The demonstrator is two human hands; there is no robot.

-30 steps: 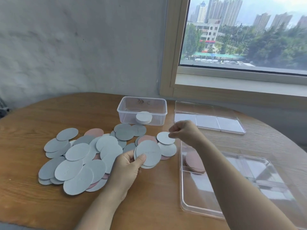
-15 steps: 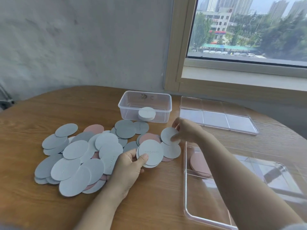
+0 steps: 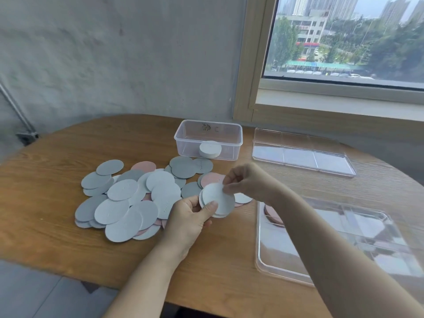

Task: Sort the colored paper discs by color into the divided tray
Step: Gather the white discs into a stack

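Shows the paper discs [image 3: 128, 198] as thin flat rounds in pale blue-grey, darker grey and pink, overlapped in a loose heap on the wooden counter [image 3: 68, 253], left of centre. Grips a small stack of pale discs [image 3: 218, 200] just above the heap's right edge with the left hand [image 3: 190, 216], thumb pressed on top, the other fingers curled beneath. Pinches the top disc's far right edge between thumb and forefinger of the right hand [image 3: 247, 180].

Places a few pink discs [image 3: 271, 214] in the far-left compartment of the clear divided tray [image 3: 286, 255], to the right of the hands. Hides part of that tray behind the right forearm; blurs its partitions under glare. Buries most pink discs of the heap beneath grey ones. Cannot count the held stack, nor read the faint embossing on the disc faces. Behind the heap, a clear box [image 3: 229, 143] with a short white stack [image 3: 210, 149] inside; beside it, a flat clear lid [image 3: 300, 154].
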